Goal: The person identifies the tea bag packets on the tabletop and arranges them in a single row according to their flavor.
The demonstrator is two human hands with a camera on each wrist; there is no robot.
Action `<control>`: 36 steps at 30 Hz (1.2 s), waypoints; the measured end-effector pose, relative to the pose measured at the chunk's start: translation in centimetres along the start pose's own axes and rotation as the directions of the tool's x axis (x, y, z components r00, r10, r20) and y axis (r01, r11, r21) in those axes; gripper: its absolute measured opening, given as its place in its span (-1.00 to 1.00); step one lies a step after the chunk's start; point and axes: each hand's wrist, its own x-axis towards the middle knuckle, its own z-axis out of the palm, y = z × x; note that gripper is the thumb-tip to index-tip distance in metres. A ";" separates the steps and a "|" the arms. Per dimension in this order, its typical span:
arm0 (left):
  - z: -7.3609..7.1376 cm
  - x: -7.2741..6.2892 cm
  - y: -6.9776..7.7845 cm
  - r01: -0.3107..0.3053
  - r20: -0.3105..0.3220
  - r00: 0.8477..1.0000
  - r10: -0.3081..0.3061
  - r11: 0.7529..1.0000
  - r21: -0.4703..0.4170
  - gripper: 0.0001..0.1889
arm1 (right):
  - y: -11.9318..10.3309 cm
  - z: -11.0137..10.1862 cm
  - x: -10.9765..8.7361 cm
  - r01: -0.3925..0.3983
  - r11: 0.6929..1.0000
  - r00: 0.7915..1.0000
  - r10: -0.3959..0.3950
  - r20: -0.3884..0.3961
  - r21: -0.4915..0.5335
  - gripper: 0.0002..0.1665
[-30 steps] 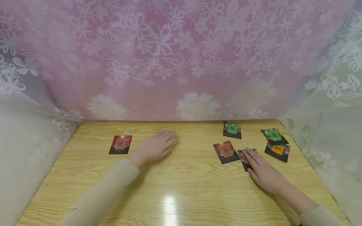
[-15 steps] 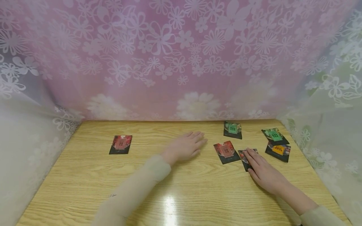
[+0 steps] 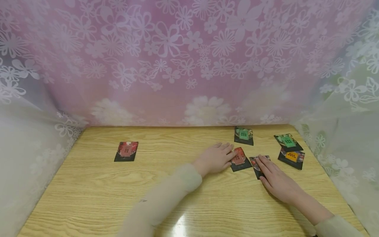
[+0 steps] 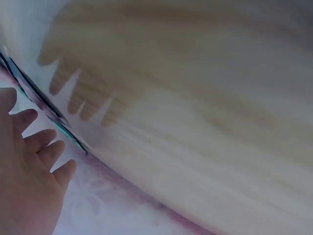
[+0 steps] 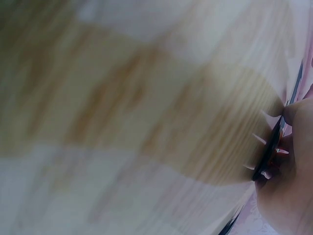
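In the head view, my left hand (image 3: pixel 216 158) lies palm down with its fingertips over the left edge of a small flat packet with a red label (image 3: pixel 239 159). Part of that packet is hidden under the fingers. My right hand (image 3: pixel 276 181) rests with straight fingers on another dark packet (image 3: pixel 257 167), whose label is mostly covered. The left wrist view has the left hand (image 4: pixel 32 171) with fingers spread, near the dark edges of packets. At the right wrist view's edge, the right hand (image 5: pixel 293 166) touches a thin dark packet (image 5: pixel 269 154).
A red-labelled packet (image 3: pixel 126 151) lies alone at the left of the wooden table (image 3: pixel 97 184). One green-labelled packet (image 3: pixel 243 136) lies at the back; another (image 3: pixel 288 142) overlaps an orange-labelled packet (image 3: pixel 291 158) at the right. Flowered curtains (image 3: pixel 189 65) enclose the back and sides.
My left hand has slid rightward across the table and reached the red-labelled packet beside my right hand. The right hand has stayed on its packet.
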 end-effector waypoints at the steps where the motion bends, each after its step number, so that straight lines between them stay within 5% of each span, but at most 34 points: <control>1: -0.1 0.3 0.3 -0.001 0.007 1.000 0.001 1.000 0.004 -0.38 | 0.0 0.0 0.1 0.001 1.000 1.000 -0.001 0.000 0.001 -0.15; 11: -0.5 2.3 2.2 -0.007 0.052 0.999 0.005 0.999 0.041 -0.34 | 0.6 0.1 0.4 0.034 0.999 0.999 -0.034 -0.026 -0.018 -0.17; 21: 0.0 2.6 2.6 -0.007 0.072 0.997 0.002 0.998 0.067 -0.31 | 0.6 0.1 0.4 0.025 1.000 1.000 -0.025 -0.010 -0.003 -0.16; 27: 1.0 1.6 1.5 -0.025 0.065 0.998 0.024 1.000 0.013 -0.30 | 0.6 0.2 0.4 0.028 1.000 0.999 -0.028 -0.020 -0.008 -0.17; 36: 2.1 -1.6 -1.2 -0.031 0.053 0.998 0.032 0.999 -0.023 -0.31 | 0.7 0.3 0.4 0.020 1.000 1.000 -0.020 -0.004 0.009 -0.16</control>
